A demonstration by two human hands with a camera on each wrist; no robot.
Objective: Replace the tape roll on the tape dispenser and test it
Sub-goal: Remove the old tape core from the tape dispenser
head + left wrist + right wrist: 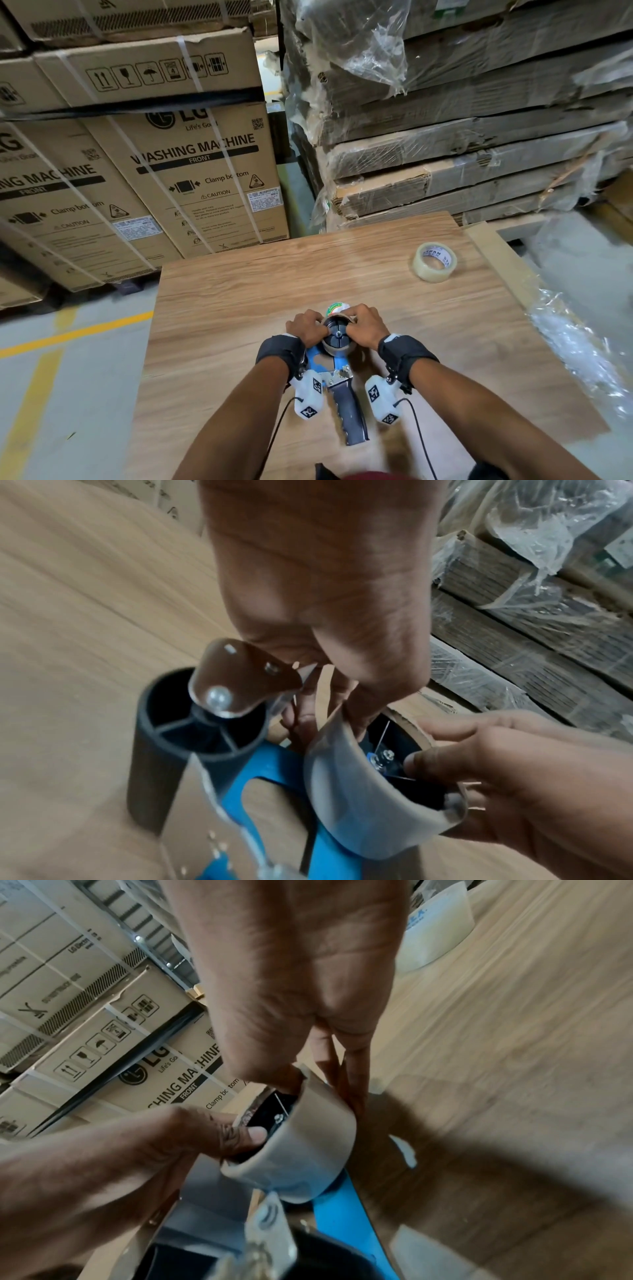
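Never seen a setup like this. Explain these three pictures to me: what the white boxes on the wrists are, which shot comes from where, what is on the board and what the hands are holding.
No machine here: a person works with bare hands. The white boxes strapped to the wrists are cameras. The large picture comes from a camera on the head, looking down; the other two look along each hand from the wrists. On the wooden board lies a blue tape dispenser with a dark handle. The left hand and the right hand both grip the spent cardboard core sitting on the dispenser's black hub, thumbs at its rim. A fresh roll of clear tape rests untouched on the board, far right.
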